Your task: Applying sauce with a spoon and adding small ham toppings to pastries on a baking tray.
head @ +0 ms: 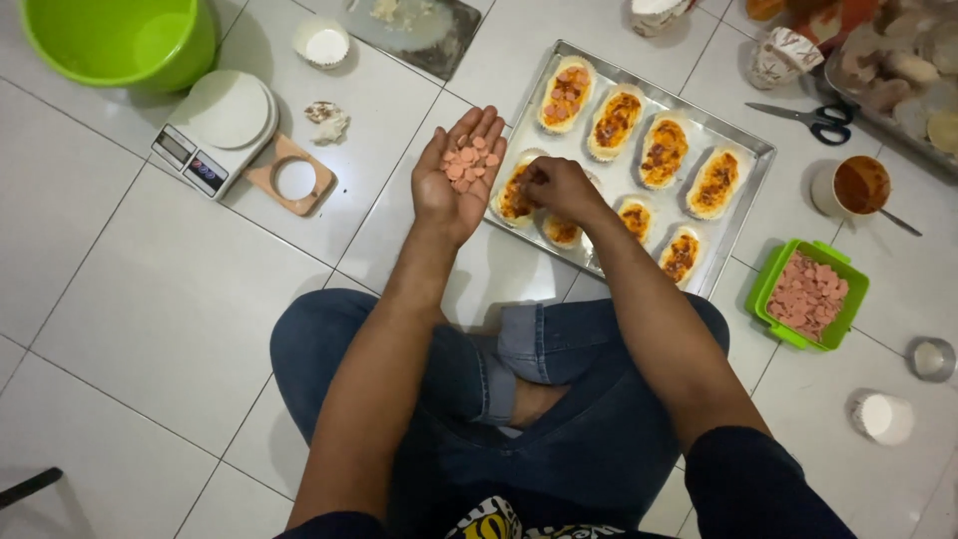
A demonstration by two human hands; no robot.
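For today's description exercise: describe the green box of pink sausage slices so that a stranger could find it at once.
Start at the metal baking tray of filled oval bread boats on the tiled floor. Just off its lower right corner sits the green box. It is the only square, bright green container, packed with round pink slices, unlike the big empty green bowl at top left.

Bare tiles left of baking tray (740,150); scissors (813,119), green box (760,289) crowding right.

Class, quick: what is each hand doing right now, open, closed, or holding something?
Left hand: open, palm up, holding a small pile of pink sausage slices.
Right hand: fingers curled over a topped bread on the metal tray; contents cannot be told.
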